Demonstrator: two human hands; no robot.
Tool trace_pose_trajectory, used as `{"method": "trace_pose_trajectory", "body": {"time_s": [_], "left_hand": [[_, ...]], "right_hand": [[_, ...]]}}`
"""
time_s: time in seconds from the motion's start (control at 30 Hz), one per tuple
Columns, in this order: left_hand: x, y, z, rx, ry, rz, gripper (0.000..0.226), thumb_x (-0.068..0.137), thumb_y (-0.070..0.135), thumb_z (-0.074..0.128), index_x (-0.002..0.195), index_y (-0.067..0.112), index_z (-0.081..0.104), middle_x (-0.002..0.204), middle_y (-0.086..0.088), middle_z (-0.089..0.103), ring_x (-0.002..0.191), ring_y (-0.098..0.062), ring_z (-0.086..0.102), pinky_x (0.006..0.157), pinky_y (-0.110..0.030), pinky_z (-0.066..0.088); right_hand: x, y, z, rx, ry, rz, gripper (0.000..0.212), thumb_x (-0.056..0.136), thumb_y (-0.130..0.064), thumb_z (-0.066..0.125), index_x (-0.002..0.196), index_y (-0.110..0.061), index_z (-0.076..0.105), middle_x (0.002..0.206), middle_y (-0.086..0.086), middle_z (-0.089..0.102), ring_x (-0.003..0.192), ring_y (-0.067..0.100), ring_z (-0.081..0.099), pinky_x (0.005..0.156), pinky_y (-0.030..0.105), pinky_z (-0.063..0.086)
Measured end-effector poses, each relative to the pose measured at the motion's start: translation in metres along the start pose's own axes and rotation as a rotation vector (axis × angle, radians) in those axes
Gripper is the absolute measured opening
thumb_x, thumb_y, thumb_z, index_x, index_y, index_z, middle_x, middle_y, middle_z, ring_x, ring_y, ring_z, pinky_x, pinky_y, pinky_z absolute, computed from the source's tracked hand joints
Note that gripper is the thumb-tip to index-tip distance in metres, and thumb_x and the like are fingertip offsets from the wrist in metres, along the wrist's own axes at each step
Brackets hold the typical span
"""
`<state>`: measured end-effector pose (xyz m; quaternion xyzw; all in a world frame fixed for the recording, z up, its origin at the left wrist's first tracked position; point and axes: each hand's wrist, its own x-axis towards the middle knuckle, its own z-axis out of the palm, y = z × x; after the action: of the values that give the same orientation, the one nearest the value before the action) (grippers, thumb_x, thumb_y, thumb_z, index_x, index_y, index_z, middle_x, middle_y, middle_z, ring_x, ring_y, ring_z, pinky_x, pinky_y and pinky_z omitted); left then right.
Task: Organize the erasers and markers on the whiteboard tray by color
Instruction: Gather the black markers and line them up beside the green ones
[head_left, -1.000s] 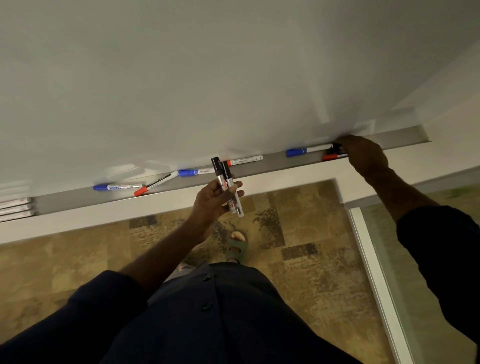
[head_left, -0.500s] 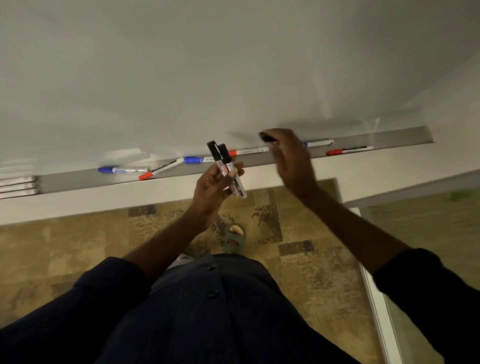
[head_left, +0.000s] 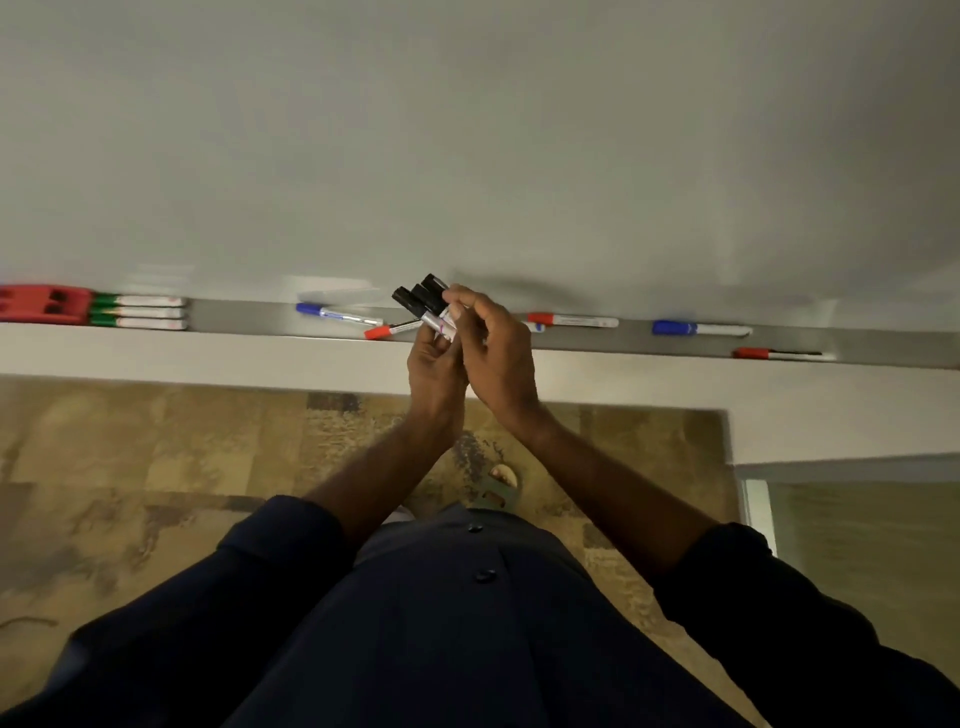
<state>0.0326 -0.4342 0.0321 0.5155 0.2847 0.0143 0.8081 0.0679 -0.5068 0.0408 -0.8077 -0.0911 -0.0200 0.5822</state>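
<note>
Three black-capped markers (head_left: 422, 302) stand bunched together in front of the grey whiteboard tray (head_left: 244, 317). My left hand (head_left: 435, 368) grips their barrels from below, and my right hand (head_left: 496, 353) pinches the rightmost one at its barrel. On the tray lie a blue marker (head_left: 337, 313), a red marker (head_left: 389, 330), another red marker (head_left: 571, 320), a blue marker (head_left: 698, 328) and a red marker (head_left: 776, 354). Three green markers (head_left: 137, 312) lie stacked at the left beside a red eraser (head_left: 44, 303).
The whiteboard (head_left: 467, 130) fills the upper view. Below the tray runs a white ledge (head_left: 208, 358), then patterned brown carpet (head_left: 156, 467). A glass panel with a white frame (head_left: 758, 514) stands at the right. My dark sleeves and shirt fill the bottom.
My right hand took a black marker from the tray's right end and brought it to the two black markers in my left hand. The view shifted, revealing the green markers and red eraser.
</note>
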Motion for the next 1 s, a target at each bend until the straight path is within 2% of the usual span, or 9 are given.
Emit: {"method": "trace_pose_trajectory", "body": {"time_s": [0.1,0.23,0.3,0.37,0.43,0.6,0.73,0.9,1.0], "left_hand": [[0.005,0.007,-0.017,-0.044,0.111,-0.002,0.018,0.102,0.011,0.061,0.116,0.000,0.064,0.085,-0.005,0.068,0.071,-0.010,0.067,0.064,-0.026,0.055],[0.013,0.023,-0.040,-0.213,0.158,-0.013,0.019,0.098,0.014,0.068,0.116,0.010,0.064,0.092,-0.004,0.071,0.081,-0.014,0.069,0.072,-0.028,0.058],[0.016,0.030,-0.053,-0.270,0.188,-0.006,0.026,0.098,0.013,0.068,0.122,0.008,0.063,0.098,-0.006,0.072,0.088,-0.017,0.070,0.079,-0.031,0.059],[0.019,0.033,-0.066,-0.292,0.221,0.001,0.026,0.097,0.013,0.069,0.122,0.006,0.063,0.098,-0.007,0.073,0.089,-0.019,0.072,0.086,-0.034,0.059],[0.021,0.035,-0.079,-0.306,0.272,0.000,0.027,0.096,0.013,0.071,0.121,0.004,0.065,0.097,-0.008,0.074,0.089,-0.019,0.073,0.088,-0.036,0.060],[0.033,0.046,-0.113,-0.318,0.388,0.014,0.042,0.093,0.017,0.075,0.128,-0.003,0.063,0.102,-0.012,0.072,0.093,-0.023,0.071,0.093,-0.041,0.059],[0.044,0.068,-0.146,-0.413,0.387,-0.033,0.043,0.095,0.015,0.073,0.132,-0.005,0.062,0.112,-0.018,0.071,0.102,-0.029,0.070,0.103,-0.046,0.056],[0.070,0.097,-0.193,-0.452,0.336,-0.126,0.030,0.097,0.011,0.070,0.122,-0.005,0.064,0.101,-0.018,0.070,0.089,-0.028,0.069,0.089,-0.039,0.058],[0.084,0.107,-0.222,-0.409,0.355,-0.189,0.038,0.101,0.023,0.066,0.126,-0.006,0.063,0.111,-0.020,0.069,0.102,-0.029,0.068,0.102,-0.041,0.054]], "right_hand": [[0.000,-0.004,0.012,-0.034,-0.103,-0.059,0.032,0.104,-0.016,0.050,0.133,-0.009,0.061,0.127,0.007,0.070,0.110,0.011,0.067,0.092,0.025,0.058],[0.003,0.001,0.023,-0.014,-0.047,0.055,0.033,0.101,-0.023,0.058,0.133,-0.013,0.061,0.130,0.003,0.068,0.115,0.012,0.065,0.093,0.021,0.055],[0.001,0.003,0.034,0.150,-0.099,0.352,0.034,0.096,-0.027,0.065,0.128,-0.015,0.064,0.126,0.002,0.069,0.115,0.015,0.066,0.089,0.024,0.057],[0.000,-0.003,0.048,0.567,-0.208,0.747,0.035,0.092,-0.024,0.071,0.123,-0.011,0.065,0.120,0.008,0.071,0.112,0.025,0.070,0.086,0.034,0.061],[-0.002,-0.011,0.062,0.766,-0.223,0.914,0.031,0.090,-0.018,0.073,0.119,-0.009,0.067,0.113,0.012,0.075,0.104,0.029,0.074,0.087,0.039,0.062],[-0.008,-0.035,0.118,0.822,-0.090,0.951,0.031,0.089,-0.005,0.071,0.120,-0.007,0.066,0.116,0.016,0.072,0.102,0.030,0.073,0.078,0.034,0.064],[-0.002,-0.053,0.163,0.766,-0.019,0.925,0.032,0.090,-0.007,0.072,0.121,-0.003,0.063,0.120,0.021,0.069,0.105,0.035,0.072,0.084,0.040,0.063],[0.011,-0.059,0.212,0.693,-0.025,0.869,0.033,0.090,-0.006,0.072,0.121,0.000,0.062,0.119,0.022,0.069,0.107,0.036,0.071,0.086,0.040,0.062],[0.023,-0.054,0.242,0.606,-0.023,0.829,0.031,0.090,-0.004,0.071,0.119,0.000,0.063,0.120,0.021,0.068,0.104,0.034,0.072,0.081,0.038,0.064]]}}
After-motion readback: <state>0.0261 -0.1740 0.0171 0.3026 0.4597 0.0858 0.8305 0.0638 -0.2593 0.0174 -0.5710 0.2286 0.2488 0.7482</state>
